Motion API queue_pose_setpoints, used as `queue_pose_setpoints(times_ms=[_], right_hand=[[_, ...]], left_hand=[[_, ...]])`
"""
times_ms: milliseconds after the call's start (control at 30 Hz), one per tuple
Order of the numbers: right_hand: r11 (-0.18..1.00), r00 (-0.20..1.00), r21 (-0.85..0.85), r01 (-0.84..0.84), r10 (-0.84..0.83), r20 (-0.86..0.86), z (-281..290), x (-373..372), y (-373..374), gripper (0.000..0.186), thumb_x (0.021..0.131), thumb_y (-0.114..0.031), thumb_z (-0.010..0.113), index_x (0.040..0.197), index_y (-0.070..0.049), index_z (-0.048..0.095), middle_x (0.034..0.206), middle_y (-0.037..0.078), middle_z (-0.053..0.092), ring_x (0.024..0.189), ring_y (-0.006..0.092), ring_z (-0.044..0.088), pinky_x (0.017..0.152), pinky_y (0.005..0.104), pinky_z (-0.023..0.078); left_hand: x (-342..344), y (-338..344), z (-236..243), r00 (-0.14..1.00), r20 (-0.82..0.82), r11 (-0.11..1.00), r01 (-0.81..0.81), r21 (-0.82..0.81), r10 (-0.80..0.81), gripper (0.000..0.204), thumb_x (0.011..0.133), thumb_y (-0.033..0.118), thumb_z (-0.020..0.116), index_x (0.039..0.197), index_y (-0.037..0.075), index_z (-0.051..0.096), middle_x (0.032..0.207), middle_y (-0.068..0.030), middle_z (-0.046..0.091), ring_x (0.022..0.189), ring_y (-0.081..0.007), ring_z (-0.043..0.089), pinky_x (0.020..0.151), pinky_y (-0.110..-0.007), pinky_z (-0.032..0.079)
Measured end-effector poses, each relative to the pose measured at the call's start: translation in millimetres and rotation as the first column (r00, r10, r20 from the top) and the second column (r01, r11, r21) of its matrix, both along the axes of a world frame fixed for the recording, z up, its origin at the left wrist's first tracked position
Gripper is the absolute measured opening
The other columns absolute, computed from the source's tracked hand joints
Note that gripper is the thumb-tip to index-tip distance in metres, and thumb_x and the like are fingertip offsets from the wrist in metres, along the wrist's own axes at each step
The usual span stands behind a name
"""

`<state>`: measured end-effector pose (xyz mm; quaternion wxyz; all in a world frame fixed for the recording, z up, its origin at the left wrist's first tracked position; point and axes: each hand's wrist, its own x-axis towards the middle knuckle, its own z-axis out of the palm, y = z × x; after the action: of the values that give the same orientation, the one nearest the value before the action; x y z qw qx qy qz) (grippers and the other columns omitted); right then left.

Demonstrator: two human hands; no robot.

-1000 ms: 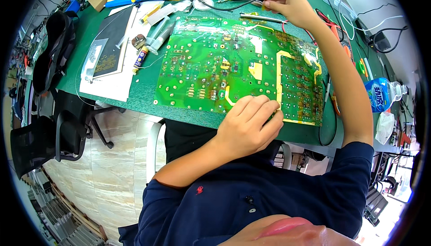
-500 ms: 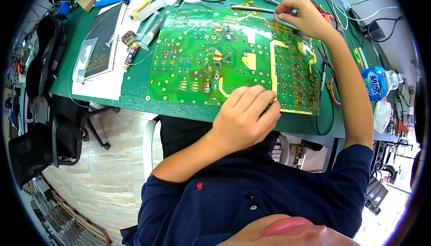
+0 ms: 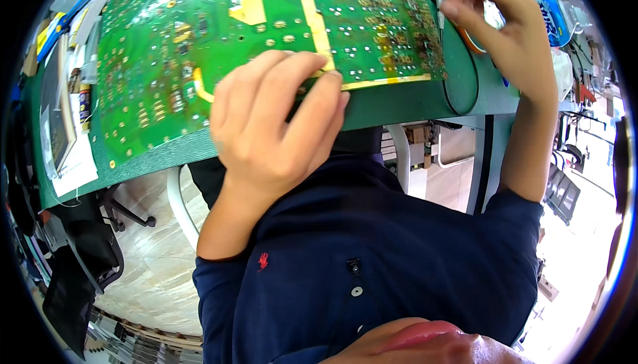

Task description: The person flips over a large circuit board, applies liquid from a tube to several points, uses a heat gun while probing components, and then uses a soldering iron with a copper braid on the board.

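A large green circuit board [image 3: 219,21], with yellow tape strips and many solder points, lies on the green table. My left hand [image 3: 269,115] is at its near edge, fingers curled over the edge and the thumb low in front, gripping the board there. Beyond the board's right end hovers my right hand [image 3: 495,21], slightly blurred, its fingers apart with nothing seen between them. Close to its fingertips is a slim metal probe [image 3: 440,15] on a black cable [image 3: 473,101]. An orange-handled tool [image 3: 469,37] lies partly behind that hand.
At the left are a framed dark panel [image 3: 56,108] on white paper [image 3: 78,176], a small blue tube [image 3: 84,105] and a blue cutter with an orange end [image 3: 76,13]. A blue-labelled bottle [image 3: 553,18] stands at the right. Black chairs [image 3: 86,251] are at lower left.
The view has shifted, so the board looks larger and nearer. My right hand has left the board's far edge and come to its right side. My left hand stays at the near edge.
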<state>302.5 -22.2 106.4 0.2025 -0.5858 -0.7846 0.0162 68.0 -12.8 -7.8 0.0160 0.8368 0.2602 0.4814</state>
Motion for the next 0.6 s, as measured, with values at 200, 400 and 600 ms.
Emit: queue_pose_setpoints(times_ms=[200,400,600], right_hand=[[0.982,0.990,-0.134,-0.134,0.128,-0.053,-19,42,-37,0.026,0.077,-0.002,0.076,0.102,-0.001,0.070,0.089,0.007,0.061,0.078,0.0167,0.055,0.065,0.0264,0.040],[0.961,0.972,-0.151,-0.233,0.225,-0.069,-18,39,-33,0.029,0.069,0.000,0.078,0.097,0.001,0.070,0.087,0.011,0.059,0.075,0.0219,0.058,0.063,0.0291,0.043],[0.952,0.968,-0.189,-0.242,0.223,-0.118,-30,38,-33,0.030,0.068,-0.004,0.080,0.096,0.001,0.071,0.083,0.009,0.058,0.070,0.0192,0.058,0.059,0.0279,0.042]], left_hand=[[-3,2,1,0.998,-0.070,1.000,0.006,-0.011,-0.006,0.027,0.067,0.008,0.081,0.093,0.006,0.073,0.100,-0.0090,0.069,0.091,-0.0283,0.064,0.079,-0.036,0.051],[-7,2,5,0.991,-0.135,0.999,-0.014,-0.053,0.007,0.026,0.071,0.008,0.079,0.096,0.004,0.072,0.102,-0.0126,0.069,0.092,-0.0295,0.063,0.083,-0.038,0.050],[-9,-5,7,0.976,-0.217,0.997,-0.044,-0.061,0.030,0.025,0.075,0.011,0.078,0.097,0.002,0.071,0.103,-0.0156,0.068,0.093,-0.0315,0.063,0.083,-0.040,0.050]])
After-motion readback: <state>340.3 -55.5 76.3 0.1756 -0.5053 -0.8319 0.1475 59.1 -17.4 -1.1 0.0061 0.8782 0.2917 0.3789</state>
